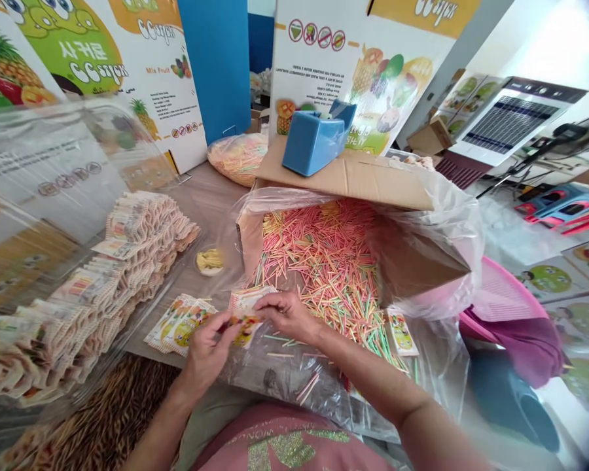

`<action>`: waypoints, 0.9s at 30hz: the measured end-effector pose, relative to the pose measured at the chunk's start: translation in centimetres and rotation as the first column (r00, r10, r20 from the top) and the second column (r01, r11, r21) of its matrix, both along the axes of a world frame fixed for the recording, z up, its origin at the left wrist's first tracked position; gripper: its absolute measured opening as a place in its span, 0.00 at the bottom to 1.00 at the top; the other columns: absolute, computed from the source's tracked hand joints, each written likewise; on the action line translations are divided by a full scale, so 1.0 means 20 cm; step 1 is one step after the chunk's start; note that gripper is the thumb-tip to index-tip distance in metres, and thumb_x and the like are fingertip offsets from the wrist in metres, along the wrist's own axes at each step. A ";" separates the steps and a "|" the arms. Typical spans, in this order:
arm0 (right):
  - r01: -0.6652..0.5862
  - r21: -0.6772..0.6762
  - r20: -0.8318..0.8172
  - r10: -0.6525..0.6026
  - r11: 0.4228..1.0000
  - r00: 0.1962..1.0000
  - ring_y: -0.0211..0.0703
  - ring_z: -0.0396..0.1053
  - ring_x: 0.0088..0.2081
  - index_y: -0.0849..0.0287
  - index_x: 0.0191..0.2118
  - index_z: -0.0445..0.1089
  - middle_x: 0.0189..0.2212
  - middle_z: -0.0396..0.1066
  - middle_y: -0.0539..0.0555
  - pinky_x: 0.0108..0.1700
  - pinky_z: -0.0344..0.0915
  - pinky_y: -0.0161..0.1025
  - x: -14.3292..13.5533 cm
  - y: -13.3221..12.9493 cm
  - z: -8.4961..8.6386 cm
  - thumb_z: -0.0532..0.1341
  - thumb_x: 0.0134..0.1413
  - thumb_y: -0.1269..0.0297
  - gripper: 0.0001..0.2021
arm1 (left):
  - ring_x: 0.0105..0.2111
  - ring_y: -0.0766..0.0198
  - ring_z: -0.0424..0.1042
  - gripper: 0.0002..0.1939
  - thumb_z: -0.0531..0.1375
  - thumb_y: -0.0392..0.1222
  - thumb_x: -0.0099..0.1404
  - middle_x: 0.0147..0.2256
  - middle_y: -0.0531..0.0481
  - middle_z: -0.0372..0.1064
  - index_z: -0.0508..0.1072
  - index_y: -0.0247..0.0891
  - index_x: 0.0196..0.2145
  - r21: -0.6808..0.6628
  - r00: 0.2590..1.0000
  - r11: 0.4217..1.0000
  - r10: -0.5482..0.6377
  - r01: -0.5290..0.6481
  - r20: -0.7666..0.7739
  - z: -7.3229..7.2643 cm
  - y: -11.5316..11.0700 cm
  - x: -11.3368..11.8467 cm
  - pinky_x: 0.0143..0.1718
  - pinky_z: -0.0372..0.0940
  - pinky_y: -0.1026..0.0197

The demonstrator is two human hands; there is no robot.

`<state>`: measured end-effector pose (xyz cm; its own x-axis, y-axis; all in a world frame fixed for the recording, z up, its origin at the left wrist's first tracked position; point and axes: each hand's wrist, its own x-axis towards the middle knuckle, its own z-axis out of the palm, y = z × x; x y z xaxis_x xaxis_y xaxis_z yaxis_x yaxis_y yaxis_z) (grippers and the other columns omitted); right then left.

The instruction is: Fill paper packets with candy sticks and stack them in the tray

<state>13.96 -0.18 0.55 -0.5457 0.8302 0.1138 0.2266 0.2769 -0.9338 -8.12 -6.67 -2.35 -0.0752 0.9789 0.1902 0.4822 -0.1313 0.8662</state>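
Over the near table edge, my left hand (209, 348) pinches the left side of a small printed candy packet (248, 332). My right hand (290, 316) is closed at the packet's upper right, fingertips pressed together against it. Whether a stick is between those fingertips I cannot tell. Beside my left hand lies a fanned stack of similar packets (179, 327). Just past my hands, an open cardboard box lined with clear plastic holds a heap of thin pink, yellow and green candy sticks (324, 255). A few loose sticks (308, 387) lie on the plastic near me.
Piled rows of packets (127, 261) stand at left behind clear plastic. A blue tape dispenser (314, 140) sits on the box flap. Nearby are a small bowl with yellow things (209, 261), a bag of sticks (240, 157), a single packet (401, 332) and a pink basket (505, 301).
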 end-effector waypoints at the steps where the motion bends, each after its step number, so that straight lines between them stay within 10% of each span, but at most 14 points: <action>1: -0.004 0.000 0.024 0.004 1.000 1.000 0.40 0.75 0.35 0.57 0.42 0.81 0.35 0.81 0.51 0.39 0.68 0.35 -0.02 0.02 0.00 0.63 0.60 0.69 0.09 | 0.34 0.60 0.75 0.12 0.60 0.48 0.67 0.34 0.49 0.79 0.81 0.39 0.38 0.044 0.990 0.999 0.027 -0.021 -0.142 -0.01 -0.01 -0.08 0.38 0.69 0.59; 5: -0.010 0.211 0.396 -0.076 0.978 0.915 0.45 0.75 0.45 0.57 0.47 0.81 0.44 0.80 0.56 0.50 0.68 0.39 0.02 0.19 0.03 0.59 0.62 0.74 0.15 | 0.41 0.50 0.72 0.13 0.56 0.41 0.68 0.40 0.42 0.80 0.81 0.39 0.41 0.144 0.764 0.988 0.131 -0.050 -0.632 -0.06 0.04 -0.27 0.44 0.66 0.51; 8: 0.007 0.398 0.699 -0.308 0.918 0.645 0.55 0.69 0.56 0.56 0.53 0.79 0.55 0.75 0.64 0.58 0.63 0.50 0.11 0.33 0.08 0.56 0.64 0.72 0.18 | 0.43 0.47 0.70 0.14 0.56 0.38 0.69 0.41 0.40 0.78 0.82 0.39 0.44 0.155 0.614 0.983 0.184 -0.101 -0.768 -0.10 0.07 -0.28 0.39 0.61 0.51; 12: -0.053 0.469 0.831 -0.420 0.882 0.364 0.63 0.62 0.61 0.56 0.61 0.73 0.62 0.67 0.68 0.59 0.59 0.59 0.16 0.47 0.12 0.54 0.65 0.70 0.23 | 0.44 0.47 0.68 0.14 0.57 0.37 0.71 0.43 0.40 0.77 0.81 0.39 0.48 0.164 0.581 0.982 0.187 -0.092 -0.792 -0.12 0.07 -0.27 0.39 0.58 0.52; 19: -0.248 0.396 0.903 -0.326 0.884 0.282 0.67 0.58 0.63 0.62 0.55 0.76 0.62 0.67 0.70 0.63 0.55 0.68 0.09 0.64 0.09 0.54 0.63 0.69 0.20 | 0.45 0.46 0.66 0.17 0.58 0.42 0.72 0.45 0.37 0.75 0.79 0.36 0.54 0.317 0.623 0.946 0.290 -0.070 -0.727 0.00 0.05 -0.21 0.45 0.61 0.48; 23: -0.296 0.379 0.915 -0.308 0.876 0.261 0.68 0.59 0.64 0.64 0.53 0.77 0.60 0.70 0.72 0.67 0.51 0.69 0.06 0.66 0.05 0.52 0.63 0.73 0.20 | 0.46 0.49 0.68 0.13 0.59 0.43 0.73 0.45 0.40 0.75 0.81 0.39 0.48 0.193 0.713 0.958 -0.017 0.213 -0.701 0.07 0.08 0.08 0.50 0.64 0.48; 27: -0.253 0.340 0.930 -0.283 0.906 0.235 0.65 0.63 0.63 0.62 0.53 0.76 0.56 0.75 0.69 0.69 0.48 0.68 0.05 0.64 0.05 0.55 0.60 0.74 0.19 | 0.49 0.46 0.70 0.13 0.59 0.38 0.71 0.47 0.39 0.76 0.80 0.37 0.49 -0.147 0.573 0.936 -0.315 0.320 -0.757 0.07 0.14 0.30 0.48 0.66 0.47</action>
<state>14.93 12.61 1.49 -0.4456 0.8705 -0.2090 0.8594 0.4813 0.1725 -2.08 -3.96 -0.89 0.4135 0.9099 0.0343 0.8879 -0.4113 0.2061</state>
